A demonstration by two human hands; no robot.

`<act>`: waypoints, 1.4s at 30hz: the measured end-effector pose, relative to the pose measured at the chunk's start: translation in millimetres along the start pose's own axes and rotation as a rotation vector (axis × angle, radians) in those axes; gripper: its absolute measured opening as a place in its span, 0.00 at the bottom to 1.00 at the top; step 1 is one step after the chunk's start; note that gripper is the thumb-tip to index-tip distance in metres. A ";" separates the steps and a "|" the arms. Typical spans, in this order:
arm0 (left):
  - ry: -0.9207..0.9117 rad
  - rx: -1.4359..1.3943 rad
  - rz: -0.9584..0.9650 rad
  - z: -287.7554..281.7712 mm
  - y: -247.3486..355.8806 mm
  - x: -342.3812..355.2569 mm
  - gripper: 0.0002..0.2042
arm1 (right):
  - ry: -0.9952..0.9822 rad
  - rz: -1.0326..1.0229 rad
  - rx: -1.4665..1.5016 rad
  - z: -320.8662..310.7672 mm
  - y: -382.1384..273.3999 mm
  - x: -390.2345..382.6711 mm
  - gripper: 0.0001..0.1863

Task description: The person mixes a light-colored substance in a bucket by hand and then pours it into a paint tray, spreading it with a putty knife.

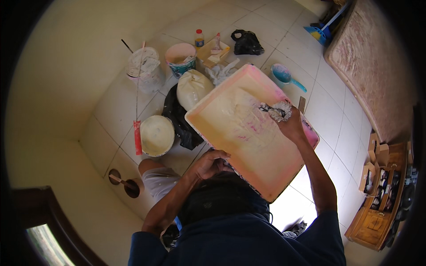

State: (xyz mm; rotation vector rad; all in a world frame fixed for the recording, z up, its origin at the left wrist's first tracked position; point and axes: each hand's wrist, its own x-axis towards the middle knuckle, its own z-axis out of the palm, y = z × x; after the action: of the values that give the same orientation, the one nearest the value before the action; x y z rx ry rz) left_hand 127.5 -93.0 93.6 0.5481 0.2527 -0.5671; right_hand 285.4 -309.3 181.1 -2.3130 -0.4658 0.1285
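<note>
A large paint tray (266, 146), cream inside with pink and orange stains, is held tilted in front of me. My left hand (212, 165) grips its lower left edge, thumb on the rim and the other fingers partly hidden beneath. Over the tray's upper right part, my right hand (290, 123) is closed on a crumpled whitish wad (280, 111). A dark piece sticks out of the wad to the left, close to the tray's surface; I cannot tell whether it touches. Pink smears mark the tray beside it.
Beyond the tray stand a white bucket (158, 135), a paint-stained tub (146, 77), a green-patterned bucket (179, 70), a full pale sack (191, 88) and a blue dipper (284, 76). A red roller (137, 137) leans nearby. A mattress (377, 57) and wooden cabinet (377, 221) are at right.
</note>
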 end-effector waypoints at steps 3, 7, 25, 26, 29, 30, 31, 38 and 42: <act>-0.006 0.048 -0.013 5.6 4.5 0.6 0.19 | 0.016 0.031 -0.052 8.5 20.6 8.8 0.18; -0.002 0.038 -0.008 1.0 1.4 0.1 0.19 | 0.067 -0.052 0.059 22.7 12.7 -0.4 0.13; 0.002 0.018 -0.005 5.1 4.6 3.1 0.20 | -0.133 0.015 0.156 33.4 -7.1 -27.4 0.18; -0.001 0.026 -0.005 4.9 4.5 3.3 0.20 | -0.078 0.033 0.156 30.0 -11.2 -28.0 0.18; -0.001 0.015 -0.010 3.4 2.5 6.1 0.20 | 0.043 -0.074 0.003 29.2 -13.6 -33.4 0.18; -0.002 -0.004 -0.018 2.6 2.2 6.8 0.20 | 0.043 -0.070 0.003 30.3 -16.0 -36.3 0.18; -0.002 -0.005 -0.021 2.3 2.6 6.1 0.20 | -0.067 -0.045 0.067 31.7 -19.1 -39.3 0.17; 0.003 0.043 -0.008 -0.1 1.4 7.5 0.20 | -0.134 -0.139 0.068 43.5 -14.5 -46.0 0.13; -0.019 0.051 -0.013 -4.5 1.4 6.4 0.19 | -0.017 -0.118 0.130 36.8 -33.6 -47.1 0.12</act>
State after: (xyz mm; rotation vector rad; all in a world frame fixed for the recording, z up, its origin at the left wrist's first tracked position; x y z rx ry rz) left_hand 133.2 -92.3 88.1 0.5901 0.2242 -0.5929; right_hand 223.5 -280.3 176.6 -2.1535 -0.5840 0.1177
